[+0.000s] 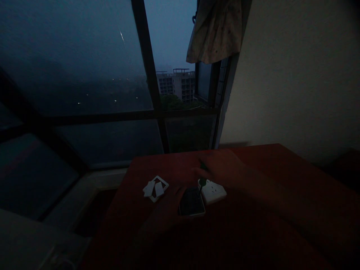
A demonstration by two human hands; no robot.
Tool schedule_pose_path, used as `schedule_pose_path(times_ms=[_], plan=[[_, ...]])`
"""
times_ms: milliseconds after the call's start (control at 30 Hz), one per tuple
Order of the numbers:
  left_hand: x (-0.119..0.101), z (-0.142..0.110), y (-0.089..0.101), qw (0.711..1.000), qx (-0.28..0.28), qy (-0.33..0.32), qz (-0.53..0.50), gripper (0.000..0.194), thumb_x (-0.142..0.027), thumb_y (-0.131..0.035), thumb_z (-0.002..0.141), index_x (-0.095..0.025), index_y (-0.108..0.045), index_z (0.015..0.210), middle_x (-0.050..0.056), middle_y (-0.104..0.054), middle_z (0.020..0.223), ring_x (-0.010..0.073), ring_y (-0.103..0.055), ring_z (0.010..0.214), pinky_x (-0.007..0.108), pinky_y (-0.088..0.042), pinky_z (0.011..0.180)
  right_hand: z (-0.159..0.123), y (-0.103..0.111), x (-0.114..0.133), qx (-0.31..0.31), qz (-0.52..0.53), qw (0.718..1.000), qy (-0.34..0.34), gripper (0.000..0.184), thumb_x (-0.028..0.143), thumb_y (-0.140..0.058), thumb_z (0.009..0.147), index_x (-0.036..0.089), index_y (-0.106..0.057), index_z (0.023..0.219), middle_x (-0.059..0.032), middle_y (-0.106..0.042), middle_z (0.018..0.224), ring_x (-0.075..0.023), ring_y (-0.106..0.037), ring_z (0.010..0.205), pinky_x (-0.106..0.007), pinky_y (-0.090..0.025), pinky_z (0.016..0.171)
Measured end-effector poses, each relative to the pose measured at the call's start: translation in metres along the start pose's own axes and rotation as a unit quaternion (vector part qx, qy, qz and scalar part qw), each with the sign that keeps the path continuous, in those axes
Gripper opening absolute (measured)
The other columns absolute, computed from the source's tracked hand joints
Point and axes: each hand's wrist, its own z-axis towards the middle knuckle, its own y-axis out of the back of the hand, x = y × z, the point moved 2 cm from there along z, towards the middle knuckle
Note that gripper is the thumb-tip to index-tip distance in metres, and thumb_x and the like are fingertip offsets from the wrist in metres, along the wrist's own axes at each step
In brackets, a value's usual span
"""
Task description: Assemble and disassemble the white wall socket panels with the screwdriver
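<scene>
Gripping, right hand: fingers are closed around the green handle of a screwdriver, pointed downward.
Steadying, left hand: fingers are laid along the left side of a dark square box; whether it is pinched or only braced cannot be told in this gloom.
Box: it is placed on the table between the hands, its pale rim showing at the near edge. Firm support is called for here, with fingertips set clear of the blade.
Screwdriver tip: it is brought to the box's right part; whether a screw is met cannot be seen. The shaft is best lined up straight, with pressure applied before any turning.
Socket: it is set just right of the box, and should not be knocked by the right wrist.
Frame and 2 white pieces: they are grouped left of the box, with the pieces lying across the frame.
Table: red, placed beside the window.
Light: dim; a lamp would be well used.
</scene>
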Motion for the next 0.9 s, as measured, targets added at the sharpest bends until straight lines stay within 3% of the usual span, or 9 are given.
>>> schedule_pose_path(times_ms=[100, 233, 367, 433, 533, 600, 667, 800, 900], plan=[[0.0, 0.0, 0.001, 1.0, 0.011, 0.009, -0.002, 0.094, -0.049, -0.077, 0.061, -0.027, -0.029, 0.139, 0.01, -0.034, 0.144, 0.032, -0.031, 0.131, 0.047, -0.029, 0.106, -0.002, 0.005, 0.0, 0.01, 0.044, 0.998, 0.039, 0.03, 0.036, -0.049, 0.084, 0.019, -0.058, 0.107, -0.01, -0.069, 0.098, -0.0238, -0.065, 0.09, -0.031, -0.047, 0.074], [0.001, 0.001, -0.001, 1.0, 0.009, 0.008, 0.002, 0.094, -0.049, -0.076, 0.062, -0.025, -0.03, 0.139, 0.011, -0.032, 0.145, 0.0322, -0.03, 0.132, 0.047, -0.028, 0.106, -0.009, 0.011, 0.004, 0.028, 0.16, 0.976, 0.147, 0.044, 0.021, -0.057, 0.075, 0.022, -0.051, 0.118, -0.0071, -0.064, 0.116, -0.0194, -0.06, 0.103, -0.026, -0.045, 0.084], [0.003, 0.001, -0.003, 1.0, 0.007, 0.004, 0.004, 0.094, -0.052, -0.075, 0.062, -0.024, -0.029, 0.139, 0.012, -0.033, 0.145, 0.0328, -0.029, 0.132, 0.048, -0.028, 0.107, -0.009, 0.007, 0.001, 0.002, 0.041, 0.999, 0.011, 0.034, 0.039, -0.048, 0.085, 0.017, -0.056, 0.109, -0.0139, -0.068, 0.105, -0.0265, -0.064, 0.094, -0.034, -0.047, 0.077], [0.003, 0.001, -0.003, 1.0, 0.005, 0.003, 0.0, 0.095, -0.053, -0.075, 0.061, -0.025, -0.03, 0.139, 0.012, -0.034, 0.144, 0.0324, -0.03, 0.132, 0.047, -0.029, 0.106, -0.008, 0.006, 0.0, 0.004, -0.009, 1.0, -0.024, 0.036, 0.045, -0.045, 0.086, 0.016, -0.06, 0.102, -0.0147, -0.07, 0.096, -0.0288, -0.065, 0.088, -0.036, -0.047, 0.072], [0.002, 0.0, -0.002, 1.0, -0.001, 0.003, -0.001, 0.095, -0.052, -0.077, 0.061, -0.025, -0.03, 0.139, 0.012, -0.034, 0.143, 0.0322, -0.032, 0.13, 0.046, -0.03, 0.105, -0.008, 0.009, 0.001, 0.028, 0.053, 0.997, 0.051, 0.031, 0.035, -0.051, 0.083, 0.02, -0.057, 0.109, -0.0102, -0.068, 0.104, -0.024, -0.064, 0.093, -0.031, -0.046, 0.075], [0.0, 0.0, -0.001, 1.0, -0.004, -0.002, 0.001, 0.094, -0.05, -0.077, 0.062, -0.025, -0.03, 0.139, 0.011, -0.034, 0.144, 0.0322, -0.032, 0.13, 0.046, -0.031, 0.105, -0.008, 0.01, 0.001, 0.034, 0.097, 0.99, 0.093, 0.042, 0.031, -0.058, 0.078, 0.021, -0.052, 0.118, -0.0087, -0.064, 0.115, -0.0216, -0.061, 0.102, -0.027, -0.045, 0.079], [-0.001, 0.0, 0.0, 1.0, -0.002, -0.006, 0.003, 0.091, -0.049, -0.076, 0.063, -0.025, -0.03, 0.139, 0.011, -0.034, 0.144, 0.0322, -0.033, 0.13, 0.045, -0.032, 0.104, -0.007, 0.009, 0.0, 0.028, 0.075, 0.994, 0.072, 0.043, 0.036, -0.059, 0.078, 0.019, -0.052, 0.117, -0.0108, -0.064, 0.115, -0.0239, -0.06, 0.103, -0.029, -0.045, 0.08], [-0.002, -0.001, 0.002, 1.0, 0.002, -0.002, -0.002, 0.091, -0.048, -0.076, 0.063, -0.025, -0.03, 0.138, 0.01, -0.035, 0.143, 0.0322, -0.034, 0.129, 0.045, -0.032, 0.104, -0.005, 0.004, -0.003, 0.022, -0.023, 0.999, -0.006, 0.034, 0.043, -0.039, 0.091, 0.018, -0.061, 0.097, -0.0123, -0.07, 0.093, -0.0269, -0.066, 0.086, -0.035, -0.047, 0.07], [-0.002, 0.0, 0.002, 1.0, -0.001, -0.003, -0.008, 0.092, -0.048, -0.076, 0.062, -0.026, -0.03, 0.139, 0.01, -0.035, 0.143, 0.0325, -0.033, 0.129, 0.046, -0.031, 0.105, -0.006, 0.005, -0.003, 0.023, 0.046, 0.996, 0.072, 0.025, 0.029, -0.046, 0.087, 0.02, -0.058, 0.107, -0.0093, -0.068, 0.105, -0.0237, -0.064, 0.095, -0.033, -0.047, 0.077]])
